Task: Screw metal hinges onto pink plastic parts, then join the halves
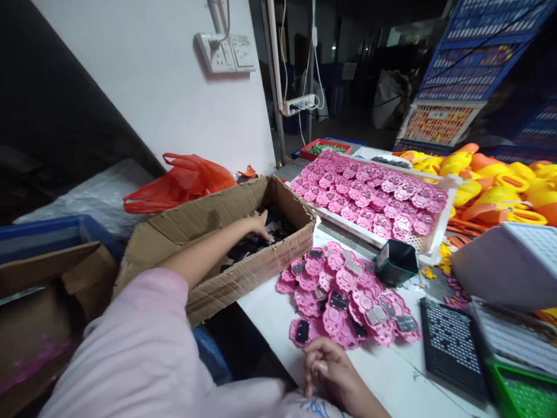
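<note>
My left hand [261,227] reaches into a long cardboard box [243,281], its fingers apart over a heap of small dark pieces [250,248]; whether a piece lies under the fingertips is hard to see. Near the table's front edge is my right hand [326,368], its fingers curled in; anything between them is too small to make out. Just beyond it lies a pile of pink scalloped parts [347,280], several with black or silver plates on them. A dark green cup [396,264] stands at the pile's right side.
Behind the pile, a white tray [430,247] holds rows of pink parts. Yellow and orange toys [500,188] are heaped at the right. A black tray of small metal pieces [455,348] and a green tray [526,392] lie at the front right. A red bag [187,183] rests behind the box.
</note>
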`<action>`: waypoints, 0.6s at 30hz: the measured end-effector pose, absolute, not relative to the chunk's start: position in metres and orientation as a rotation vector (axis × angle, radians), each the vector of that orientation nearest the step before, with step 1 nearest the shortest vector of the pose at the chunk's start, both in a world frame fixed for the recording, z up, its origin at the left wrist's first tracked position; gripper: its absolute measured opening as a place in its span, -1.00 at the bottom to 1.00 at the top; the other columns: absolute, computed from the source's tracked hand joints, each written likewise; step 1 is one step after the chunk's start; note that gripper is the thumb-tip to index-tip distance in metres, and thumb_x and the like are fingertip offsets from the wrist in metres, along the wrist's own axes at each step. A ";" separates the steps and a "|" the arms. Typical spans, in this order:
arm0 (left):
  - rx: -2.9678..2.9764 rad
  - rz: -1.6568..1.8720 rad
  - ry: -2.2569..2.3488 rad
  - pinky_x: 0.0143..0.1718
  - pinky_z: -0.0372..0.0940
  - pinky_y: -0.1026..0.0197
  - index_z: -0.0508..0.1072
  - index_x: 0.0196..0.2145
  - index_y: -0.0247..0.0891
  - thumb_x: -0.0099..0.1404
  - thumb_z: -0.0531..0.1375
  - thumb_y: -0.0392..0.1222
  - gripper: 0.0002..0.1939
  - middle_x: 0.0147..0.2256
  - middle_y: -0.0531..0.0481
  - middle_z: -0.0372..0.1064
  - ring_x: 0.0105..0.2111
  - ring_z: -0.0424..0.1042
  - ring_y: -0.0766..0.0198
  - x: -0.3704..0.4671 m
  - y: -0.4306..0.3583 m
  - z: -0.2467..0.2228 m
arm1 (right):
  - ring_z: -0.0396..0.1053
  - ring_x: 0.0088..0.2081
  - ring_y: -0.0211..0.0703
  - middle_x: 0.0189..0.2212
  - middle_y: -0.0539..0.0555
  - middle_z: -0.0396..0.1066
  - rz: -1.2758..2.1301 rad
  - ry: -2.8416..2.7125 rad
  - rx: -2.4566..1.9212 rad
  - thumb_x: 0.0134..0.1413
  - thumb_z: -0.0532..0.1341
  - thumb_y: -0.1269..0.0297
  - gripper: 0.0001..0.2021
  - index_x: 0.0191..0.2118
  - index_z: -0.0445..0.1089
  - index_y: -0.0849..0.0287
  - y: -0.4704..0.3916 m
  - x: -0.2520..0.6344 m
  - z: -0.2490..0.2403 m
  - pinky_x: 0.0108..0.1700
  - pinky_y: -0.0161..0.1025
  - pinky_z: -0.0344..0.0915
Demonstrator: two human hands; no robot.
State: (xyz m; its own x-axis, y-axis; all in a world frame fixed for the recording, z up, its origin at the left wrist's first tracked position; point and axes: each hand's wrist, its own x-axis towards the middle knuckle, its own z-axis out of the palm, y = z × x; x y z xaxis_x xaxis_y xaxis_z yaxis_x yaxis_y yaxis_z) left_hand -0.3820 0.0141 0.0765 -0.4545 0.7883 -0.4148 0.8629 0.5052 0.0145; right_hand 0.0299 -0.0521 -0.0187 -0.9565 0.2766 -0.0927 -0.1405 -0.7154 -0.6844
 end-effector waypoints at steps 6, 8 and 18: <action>1.200 -0.297 2.463 0.15 -0.14 -0.32 -0.39 0.32 -0.25 -0.52 0.40 0.29 0.60 0.30 -0.52 -0.45 0.23 -0.38 -0.58 -0.384 0.039 0.054 | 0.35 -0.53 -0.29 -0.52 0.00 0.38 2.710 -1.075 -0.237 -0.13 0.35 0.08 -0.63 -0.21 0.38 0.19 -0.040 0.041 -0.021 -0.47 -0.35 0.21; 1.216 -0.287 2.461 0.17 -0.15 -0.29 -0.39 0.32 -0.24 -0.47 0.41 0.27 0.56 0.30 -0.50 -0.42 0.24 -0.38 -0.54 -0.385 0.042 0.048 | 0.31 -0.51 -0.30 -0.52 -0.01 0.36 2.689 -1.079 -0.235 -0.11 0.34 0.05 -0.62 -0.19 0.37 0.16 -0.037 0.043 -0.022 -0.46 -0.35 0.17; 1.494 -0.377 2.453 0.03 0.22 -0.14 0.15 0.17 -0.23 0.30 0.11 -0.02 -0.47 0.12 -0.19 0.16 0.04 0.28 0.05 -0.372 0.048 0.056 | 0.23 -0.51 -0.34 -0.51 -0.02 0.35 2.717 -1.074 -0.257 -0.10 0.35 0.07 -0.65 -0.20 0.41 0.14 -0.036 0.043 -0.024 -0.44 -0.37 0.07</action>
State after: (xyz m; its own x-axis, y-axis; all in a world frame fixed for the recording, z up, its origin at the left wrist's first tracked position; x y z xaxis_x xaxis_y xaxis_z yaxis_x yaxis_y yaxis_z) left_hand -0.3722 0.0476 0.0559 -0.4460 0.8287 -0.3380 0.8920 0.4425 -0.0921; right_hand 0.0430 -0.0356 -0.0244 -0.9631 0.2557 -0.0845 -0.1288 -0.7131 -0.6892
